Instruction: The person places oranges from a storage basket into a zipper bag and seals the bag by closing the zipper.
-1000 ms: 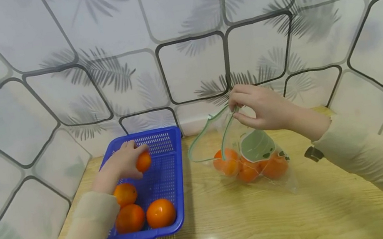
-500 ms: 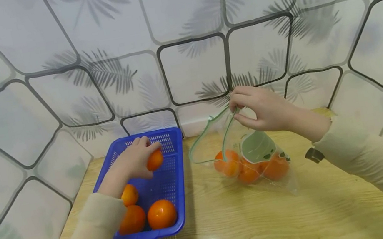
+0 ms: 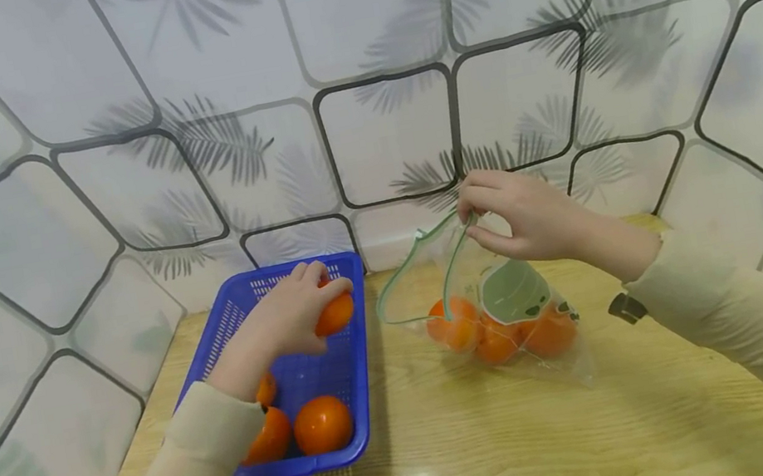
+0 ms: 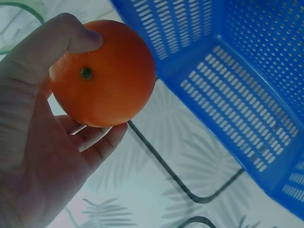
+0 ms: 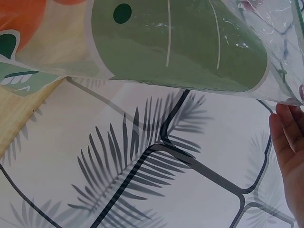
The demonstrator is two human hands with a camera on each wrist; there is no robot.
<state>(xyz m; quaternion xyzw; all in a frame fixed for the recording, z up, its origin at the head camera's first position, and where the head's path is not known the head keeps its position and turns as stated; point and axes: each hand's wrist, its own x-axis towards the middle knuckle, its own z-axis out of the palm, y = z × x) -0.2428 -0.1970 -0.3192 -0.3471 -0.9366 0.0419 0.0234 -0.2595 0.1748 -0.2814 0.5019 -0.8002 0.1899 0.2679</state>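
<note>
In the head view my left hand (image 3: 288,311) grips an orange (image 3: 335,315) above the right side of a blue plastic basket (image 3: 367,375). The left wrist view shows the thumb and fingers around the orange (image 4: 111,80), its green stem end facing the camera. Several more oranges (image 3: 323,425) lie in the basket, partly hidden by my left sleeve. With thumb and fingers, my right hand (image 3: 517,215) pinches the green-edged rim of a clear zip bag (image 3: 401,289). The bag's mouth gapes to the left, and several oranges (image 3: 547,331) rest inside, behind a green printed patch (image 5: 180,42).
The basket and the bag stand side by side on a wooden table (image 3: 479,457), with a narrow strip of tabletop between them. A patterned wall covering (image 3: 388,140) rises behind and along both sides.
My left hand has carried the orange to the right, from the basket's middle toward its right rim. My right hand and the bag have stayed in place.
</note>
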